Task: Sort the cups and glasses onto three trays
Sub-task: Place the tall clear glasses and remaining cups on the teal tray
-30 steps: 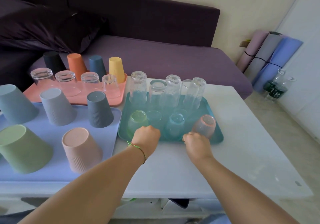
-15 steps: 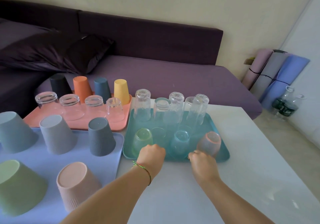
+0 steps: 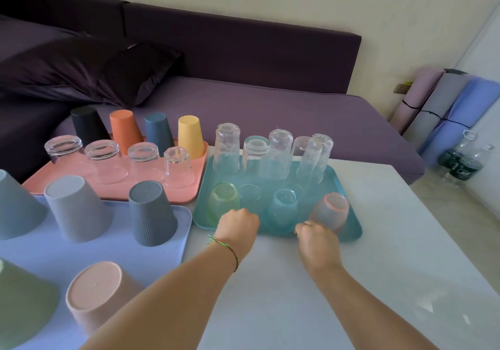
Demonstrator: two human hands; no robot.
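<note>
Three trays crowded the white table (image 3: 392,228), with the teal tray (image 3: 335,184) nearest my reach. Tall clear glasses (image 3: 226,149) stood upturned along its far side. Three tinted tumblers, green (image 3: 223,198), blue (image 3: 281,209) and pink (image 3: 331,209), sat inverted just beyond my knuckles. Left of it, the pink tray (image 3: 54,182) carried coloured cups (image 3: 189,136) and short clear glasses (image 3: 104,157), and the blue tray (image 3: 40,257) bore wide ribbed cups (image 3: 150,214). Beyond lay a purple sofa (image 3: 270,111), with rolled mats (image 3: 438,101) and bottles (image 3: 465,160) far right. My left hand (image 3: 238,228) and right hand (image 3: 316,241) were both clenched on the teal tray's near rim, fingertips hidden.
</note>
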